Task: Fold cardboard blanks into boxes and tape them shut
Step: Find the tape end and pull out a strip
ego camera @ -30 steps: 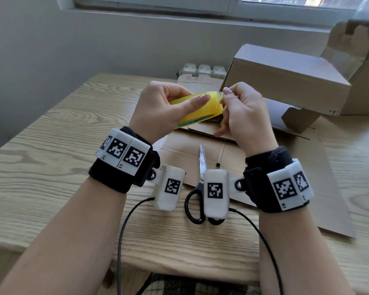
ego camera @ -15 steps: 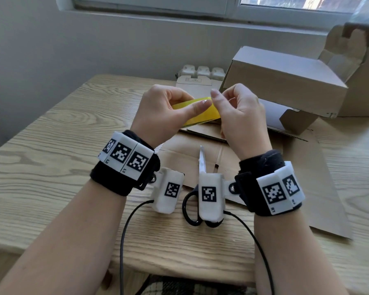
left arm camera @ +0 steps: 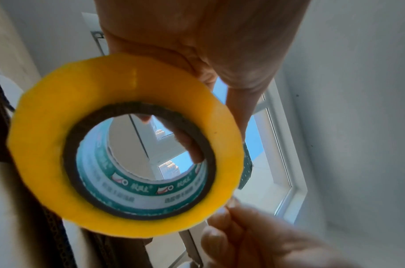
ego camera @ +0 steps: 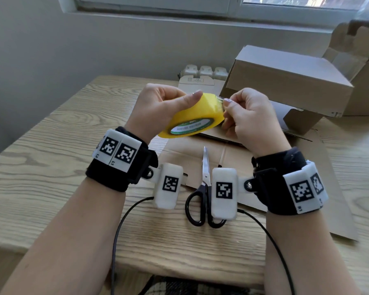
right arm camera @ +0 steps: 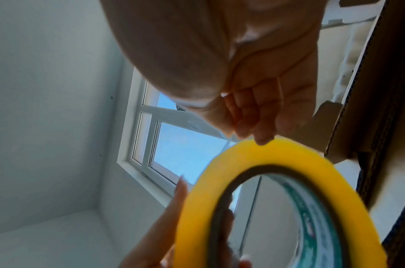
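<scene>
Head view: glossy yellow tape ring [ego camera: 195, 114] clamped in left hand [ego camera: 158, 107], right hand [ego camera: 246, 118] fingertips [ego camera: 227, 101] pinching its clear loose end.

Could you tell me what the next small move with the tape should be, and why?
Probably peel the tape end free and draw out a strip. The left hand holds the yellow tape roll above the table, and the right hand pinches at its rim, where a clear bit lifts. The scissors lie untouched below, ready for cutting.
</scene>
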`<state>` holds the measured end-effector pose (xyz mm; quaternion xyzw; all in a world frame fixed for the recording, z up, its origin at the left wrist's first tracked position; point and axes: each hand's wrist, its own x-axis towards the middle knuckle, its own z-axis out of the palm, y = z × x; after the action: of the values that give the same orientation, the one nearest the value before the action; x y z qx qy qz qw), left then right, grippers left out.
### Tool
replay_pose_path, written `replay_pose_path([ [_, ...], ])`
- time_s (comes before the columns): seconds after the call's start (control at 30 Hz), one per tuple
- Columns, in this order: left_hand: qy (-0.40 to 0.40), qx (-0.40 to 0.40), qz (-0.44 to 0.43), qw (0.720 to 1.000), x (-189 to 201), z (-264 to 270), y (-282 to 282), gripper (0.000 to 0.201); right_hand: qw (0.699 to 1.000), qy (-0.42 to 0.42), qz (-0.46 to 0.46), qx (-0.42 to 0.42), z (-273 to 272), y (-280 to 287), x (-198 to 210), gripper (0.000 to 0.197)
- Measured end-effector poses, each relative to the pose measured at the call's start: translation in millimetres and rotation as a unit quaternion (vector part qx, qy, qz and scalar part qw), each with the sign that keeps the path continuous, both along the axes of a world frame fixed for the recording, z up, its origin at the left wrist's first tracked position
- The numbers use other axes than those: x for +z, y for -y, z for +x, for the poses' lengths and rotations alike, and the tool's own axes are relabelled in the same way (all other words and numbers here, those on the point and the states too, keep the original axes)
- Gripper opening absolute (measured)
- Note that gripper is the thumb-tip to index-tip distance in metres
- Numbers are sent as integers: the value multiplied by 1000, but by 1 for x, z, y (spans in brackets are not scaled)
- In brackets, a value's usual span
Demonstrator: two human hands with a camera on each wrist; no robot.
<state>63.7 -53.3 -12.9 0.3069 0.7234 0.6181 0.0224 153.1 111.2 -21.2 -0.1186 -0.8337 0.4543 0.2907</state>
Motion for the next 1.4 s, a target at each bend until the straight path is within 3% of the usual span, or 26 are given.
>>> replay_pose_path([
  [0.1, 62, 7, 56, 997, 4, -7, 7, 45, 998, 2, -56, -16, 5, -7, 4, 19],
  [0.2, 131, 25, 109, 985, 7, -10, 12, 18, 981, 5, -196, 14, 9, -10, 10, 16],
  [0.3, 192, 8, 132, 972, 6, -13, 13, 14, 956, -4, -286, 64, 9, -7, 11, 19],
  [0.4, 252, -15, 97, 963, 1, -25, 16, 38, 950, -12, -301, 82, 8, -3, 8, 14],
  [0.5, 313, -26, 78, 946, -4, -29, 19, 82, 952, -20, -297, 75, 4, 0, 4, 8],
  [0.53, 325, -30, 80, 942, -3, -27, 21, 84, 953, -19, -292, 72, 3, 1, 2, 9],
  [0.57, 325, -26, 86, 941, -2, -26, 22, 75, 956, -19, -285, 72, 1, 2, 0, 9],
  [0.63, 279, 29, 92, 956, 0, -24, 23, 42, 961, -27, -262, 79, -1, 4, -3, 11],
  [0.7, 132, 127, 73, 980, 2, -24, 24, 17, 964, -39, -243, 95, -2, 7, -4, 15],
  [0.77, -45, 207, 29, 977, 4, -20, 23, 9, 962, -51, -237, 122, -2, 13, -2, 17],
  [0.83, -163, 235, -14, 958, 5, -11, 17, 20, 957, -63, -234, 159, -1, 21, 1, 16],
  [0.93, -183, 179, -65, 964, 7, 6, 4, 30, 953, -59, -225, 192, 0, 28, 4, 15],
  [1.07, -237, 163, -196, 937, 1, 5, 1, 37, 960, -53, -238, 136, -2, 24, 0, 17],
  [1.13, -246, 168, -230, 926, 0, -1, 4, 31, 962, -44, -245, 111, -3, 22, -3, 18],
  [1.3, -229, 157, -224, 934, 0, -2, 3, 21, 965, -20, -242, 97, -4, 17, -4, 21],
  [1.4, -141, 151, -188, 960, -3, -18, 18, 28, 974, -15, -222, 51, -2, 2, -4, 24],
])
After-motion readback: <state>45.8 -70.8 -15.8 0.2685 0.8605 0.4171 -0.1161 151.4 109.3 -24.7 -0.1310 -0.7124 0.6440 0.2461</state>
